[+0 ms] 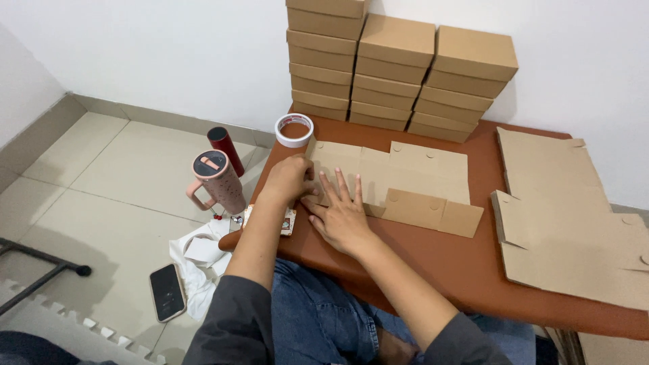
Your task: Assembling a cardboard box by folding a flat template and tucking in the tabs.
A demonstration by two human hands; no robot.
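Observation:
A flat, unfolded cardboard box blank point(405, 179) lies on the brown table point(433, 260). My right hand point(341, 213) presses flat on its left part, fingers spread. My left hand point(289, 179) curls over the blank's left edge flap, beside the right hand. Neither hand lifts the cardboard off the table.
Three stacks of folded brown boxes point(399, 67) stand against the wall. A white tape roll point(295, 130) sits at the table's far left corner. More flat blanks point(568, 216) lie at the right. On the floor are a pink tumbler point(216, 181), a red cylinder point(225, 149) and a phone point(167, 292).

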